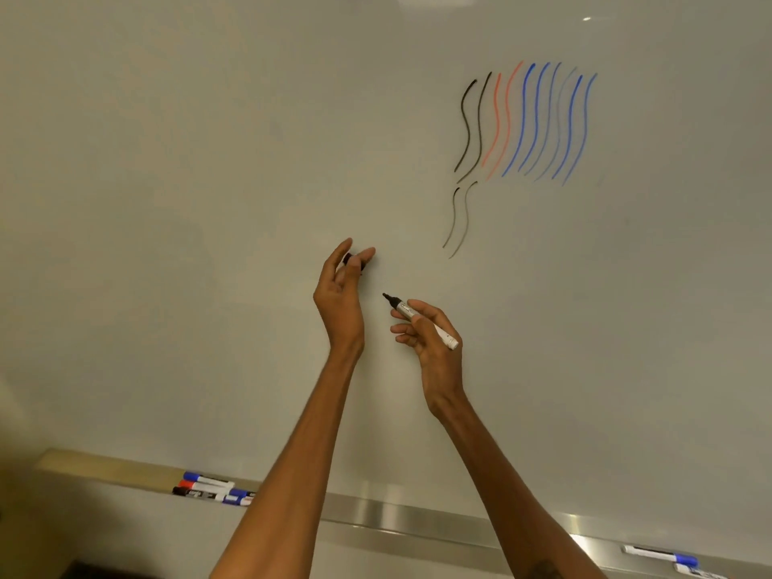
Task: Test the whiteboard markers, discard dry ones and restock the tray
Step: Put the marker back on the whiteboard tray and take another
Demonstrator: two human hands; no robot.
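Fingers of the left hand pinch a black cap, and the right hand grips an uncapped marker near the middle of the whiteboard.

Left grip raised, pinching, right grip lower, curled

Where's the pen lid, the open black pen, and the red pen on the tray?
pen lid (350, 261), head view, on its dark end that shows.
open black pen (404, 309), head view, on its white barrel.
red pen (186, 483), head view, on its red cap.
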